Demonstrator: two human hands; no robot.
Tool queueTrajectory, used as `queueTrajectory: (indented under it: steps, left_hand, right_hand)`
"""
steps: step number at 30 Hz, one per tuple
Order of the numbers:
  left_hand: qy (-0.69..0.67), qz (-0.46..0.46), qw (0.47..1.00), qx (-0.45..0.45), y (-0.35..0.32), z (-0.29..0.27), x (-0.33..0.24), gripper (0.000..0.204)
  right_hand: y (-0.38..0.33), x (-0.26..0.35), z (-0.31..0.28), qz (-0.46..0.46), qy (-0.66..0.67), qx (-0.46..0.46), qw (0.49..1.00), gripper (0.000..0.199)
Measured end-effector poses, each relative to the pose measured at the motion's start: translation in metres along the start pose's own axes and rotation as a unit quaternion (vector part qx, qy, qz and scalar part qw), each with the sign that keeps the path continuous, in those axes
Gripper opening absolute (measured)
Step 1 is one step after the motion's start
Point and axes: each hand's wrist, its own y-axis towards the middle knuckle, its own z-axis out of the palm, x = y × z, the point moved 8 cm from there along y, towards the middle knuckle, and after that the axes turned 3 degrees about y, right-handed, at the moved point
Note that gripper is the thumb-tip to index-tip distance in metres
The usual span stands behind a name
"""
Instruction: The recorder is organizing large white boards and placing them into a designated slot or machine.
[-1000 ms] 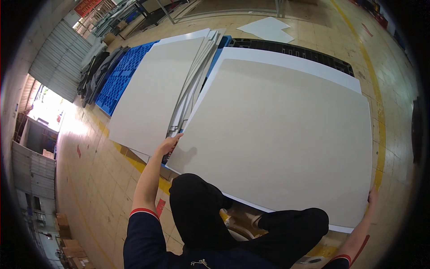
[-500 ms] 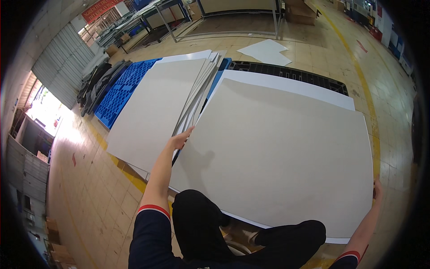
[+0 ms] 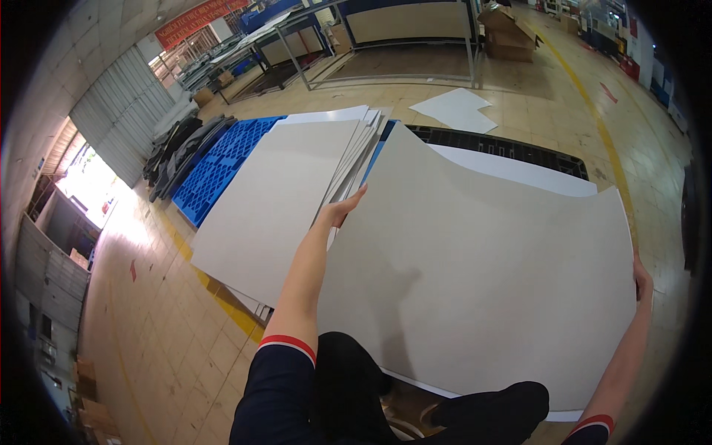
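Observation:
A large pale grey cardboard sheet [image 3: 482, 274] spans the space before my knees, bowed, with its far corners raised. My left hand [image 3: 343, 210] grips its left edge, thumb along the rim and the other fingers hidden beneath. At the right edge, my right hand [image 3: 643, 279] is closed round the border, fingertips partly out of sight. White sheet material [image 3: 526, 165] shows under the far edge, and a white strip also peeks out near my knees. Left of my left hand lies a stack of similar sheets [image 3: 274, 196], its right edges fanned apart.
A blue plastic pallet [image 3: 226, 159] lies under the left stack, a black pallet [image 3: 512, 146] under the right one. Dark folded cloth [image 3: 185, 148] is heaped at the far left. A white offcut [image 3: 454, 110] lies on the tiled floor before a metal-framed table [image 3: 400, 76].
Both hands have moved away from me, raising the sheet; its far edge now curves upward between lifted corners. The view has shifted slightly, so the surroundings appear lower and further right.

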Motion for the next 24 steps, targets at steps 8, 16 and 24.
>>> queueTrajectory:
  steps: [8, 16, 24]
  left_hand:
    - [0.103, 0.032, 0.993, -0.049, 0.015, 0.037, -0.059, 0.105]
    - [0.195, 0.278, 0.866, -0.366, -0.063, 0.019, -0.109, 0.061]
    - [0.045, 0.434, 0.776, -0.456, -0.207, -0.037, -0.154, 0.051]
  right_hand:
    - [-0.041, 0.053, -0.044, -0.043, -0.399, -0.284, 0.871, 0.052]
    - [-0.172, 0.149, 0.049, -0.219, -0.380, -0.333, 0.835, 0.035]
    - [-0.333, 0.226, 0.095, -0.401, -0.354, -0.483, 0.693, 0.055]
